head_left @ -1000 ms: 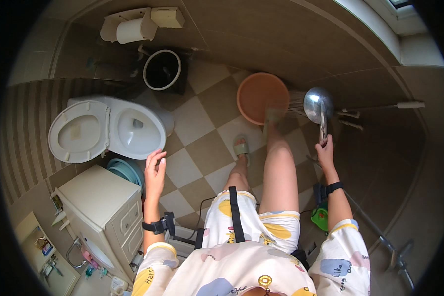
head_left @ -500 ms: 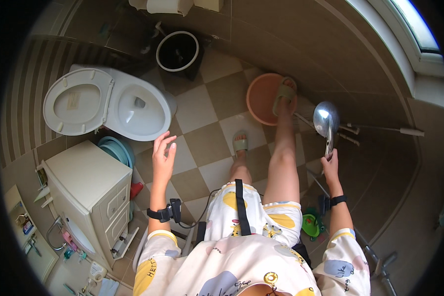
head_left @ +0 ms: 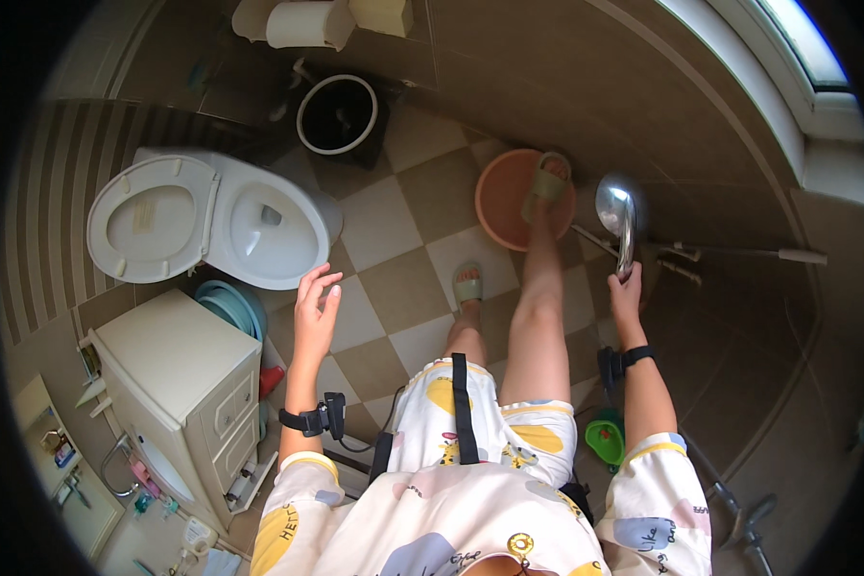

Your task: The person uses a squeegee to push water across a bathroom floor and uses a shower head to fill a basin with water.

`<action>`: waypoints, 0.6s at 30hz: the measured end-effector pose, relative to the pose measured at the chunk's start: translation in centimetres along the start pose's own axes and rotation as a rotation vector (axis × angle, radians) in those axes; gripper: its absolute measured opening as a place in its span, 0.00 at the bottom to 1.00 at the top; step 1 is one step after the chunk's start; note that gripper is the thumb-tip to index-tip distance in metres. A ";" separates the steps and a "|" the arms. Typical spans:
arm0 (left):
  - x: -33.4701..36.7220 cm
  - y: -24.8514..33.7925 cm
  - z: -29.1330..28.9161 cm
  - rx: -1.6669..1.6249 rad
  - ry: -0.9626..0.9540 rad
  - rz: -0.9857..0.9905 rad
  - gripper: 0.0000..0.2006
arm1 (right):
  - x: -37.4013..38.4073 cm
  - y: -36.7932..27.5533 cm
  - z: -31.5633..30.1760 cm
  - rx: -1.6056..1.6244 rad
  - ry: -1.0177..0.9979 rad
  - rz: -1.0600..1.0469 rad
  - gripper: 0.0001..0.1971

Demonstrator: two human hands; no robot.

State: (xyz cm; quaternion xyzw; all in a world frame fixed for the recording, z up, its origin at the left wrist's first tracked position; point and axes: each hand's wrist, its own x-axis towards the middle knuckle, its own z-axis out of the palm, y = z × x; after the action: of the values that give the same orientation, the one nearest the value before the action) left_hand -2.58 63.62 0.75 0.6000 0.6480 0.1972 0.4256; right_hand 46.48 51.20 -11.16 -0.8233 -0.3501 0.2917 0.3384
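My right hand (head_left: 626, 290) is wrapped round the handle of a chrome shower head (head_left: 616, 204), raised to the right of an orange basin (head_left: 497, 213). My right foot, in a green slipper (head_left: 545, 177), is over or inside that basin; which one I cannot tell. Held out in the air by the front rim of the white toilet (head_left: 276, 271), my left hand (head_left: 315, 307) has nothing in it, its fingers loosely bent and apart. The other green slipper (head_left: 468, 286) stands on the tiled floor.
A black bin (head_left: 338, 115) with a white rim stands at the back wall. A white cabinet (head_left: 168, 350) is on the left, with blue basins (head_left: 230, 305) behind it. A rod with a white end (head_left: 802, 256) is at the right. A green scoop-like thing (head_left: 605, 440) lies low right.
My right hand has moved the shower head a little to the left and farther from me. The left hand stays nearly where it was. The whole view has shifted slightly.
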 end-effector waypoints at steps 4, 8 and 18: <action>0.4 0.3 0.1 0.003 -0.033 0.002 0.12 | 1.5 -0.4 1.3 0.044 0.053 -0.004 0.11; 0.4 0.3 0.3 0.027 -0.057 -0.007 0.12 | 2.1 0.0 1.9 0.027 0.071 -0.001 0.11; 1.5 0.7 0.6 0.077 -0.080 0.079 0.12 | 2.1 1.2 2.4 0.112 0.079 0.061 0.12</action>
State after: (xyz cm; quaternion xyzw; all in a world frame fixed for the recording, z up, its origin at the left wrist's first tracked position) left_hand -1.57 65.02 0.49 0.6487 0.6133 0.1645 0.4196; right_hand 46.40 53.04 -14.00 -0.8242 -0.2944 0.2882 0.3885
